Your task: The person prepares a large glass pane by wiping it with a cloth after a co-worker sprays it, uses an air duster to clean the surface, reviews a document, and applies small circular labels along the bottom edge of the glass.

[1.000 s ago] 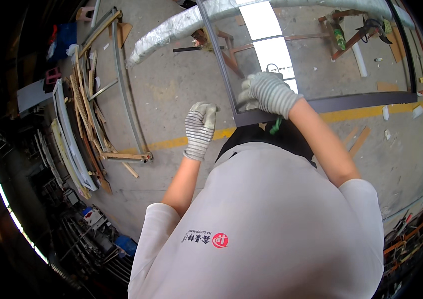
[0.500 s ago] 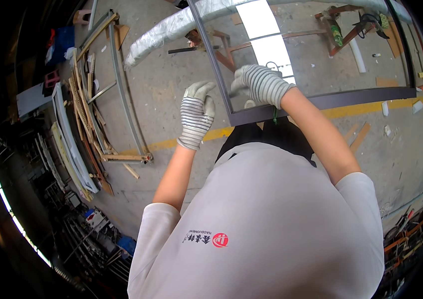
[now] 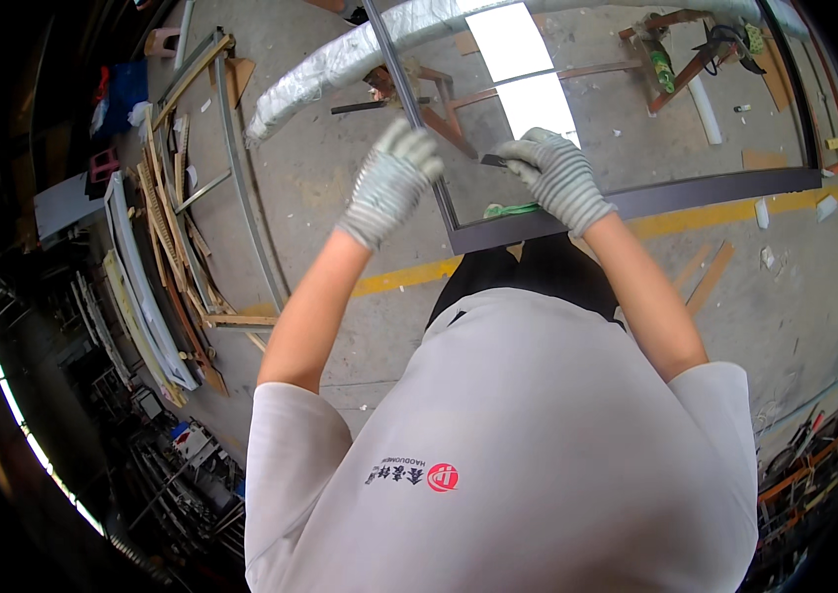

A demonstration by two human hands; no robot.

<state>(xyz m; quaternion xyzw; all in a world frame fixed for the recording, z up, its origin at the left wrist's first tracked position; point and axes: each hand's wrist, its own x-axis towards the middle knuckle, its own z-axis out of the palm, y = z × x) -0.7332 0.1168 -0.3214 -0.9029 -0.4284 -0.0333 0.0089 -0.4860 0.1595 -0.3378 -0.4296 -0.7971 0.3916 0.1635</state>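
Observation:
A dark-framed glass panel [image 3: 636, 198] lies in front of me, and the floor shows through its glass. My right hand [image 3: 559, 178], in a striped work glove, is above the panel's near left part. Its fingers are closed on a small dark flat strip [image 3: 494, 160] that sticks out to the left; its exact kind does not show. A green cord-like thing [image 3: 511, 210] lies near the frame's lower left corner, below that hand. My left hand [image 3: 394, 178], gloved likewise, is raised beside the panel's left bar. Its fingers look bent but are smeared by motion.
A long silver-wrapped tube [image 3: 310, 87] curves across the far side. Brown metal stands [image 3: 447, 114] show under the glass. To the left are a metal frame [image 3: 241, 168], wooden strips [image 3: 154, 198] and white profiles [image 3: 137, 277]. A yellow line [image 3: 394, 279] crosses the floor.
My left hand has moved up and slightly right to the panel's left bar. My right hand has shifted right and turned, and the dark strip now shows in its fingers.

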